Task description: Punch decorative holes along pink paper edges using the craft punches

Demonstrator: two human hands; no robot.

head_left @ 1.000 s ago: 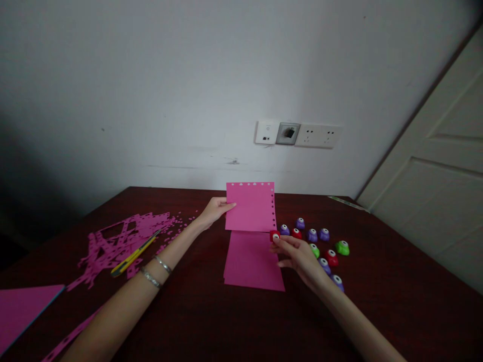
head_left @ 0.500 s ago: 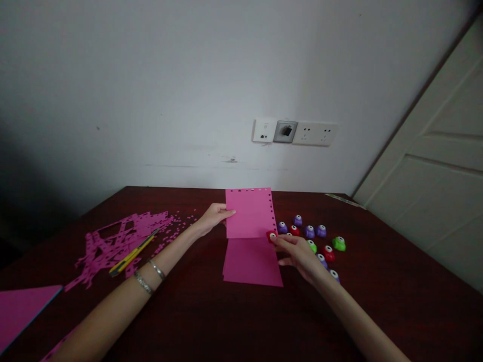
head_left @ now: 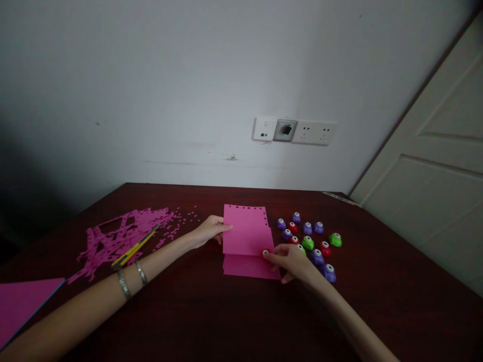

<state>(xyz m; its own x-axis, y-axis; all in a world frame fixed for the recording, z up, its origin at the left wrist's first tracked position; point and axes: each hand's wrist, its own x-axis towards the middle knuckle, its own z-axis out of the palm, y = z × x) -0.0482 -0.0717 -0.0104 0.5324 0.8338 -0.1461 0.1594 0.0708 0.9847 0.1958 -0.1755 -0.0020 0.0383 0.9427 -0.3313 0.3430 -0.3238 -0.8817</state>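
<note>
The left hand (head_left: 213, 230) grasps the upper pink sheet (head_left: 245, 231) by its left edge, the thumb lying on top of the paper and the other fingers tucked beneath. That sheet carries a row of small punched holes along its far edge, with a few more down the upper part of its right edge, where the outline steps slightly outward. The right hand (head_left: 294, 260) pinches a small red punch (head_left: 265, 253) with an eye-like top, at the sheet's lower right corner; the fingers hide most of it, so whether the paper sits inside its slot is hard to tell. Under the upper sheet, its near part showing, lies a lower pink sheet (head_left: 245, 267) on the dark reddish bench (head_left: 211, 322). Just beyond the right hand and to its right stand more eye-topped punches in purple (head_left: 329, 273), red (head_left: 325, 248) and green (head_left: 335, 240), loosely grouped. On the left side of the bench, a tangled heap of pink paper offcuts (head_left: 124, 236) spreads out beside scattered pink bits (head_left: 177, 223), and a yellow cutter (head_left: 136, 248) lies across the heap's near side. Two silvery bracelets (head_left: 124, 284) circle the left forearm, and a pink folder-like sheet (head_left: 26, 306) with a blue edge rests at the far left.
</note>
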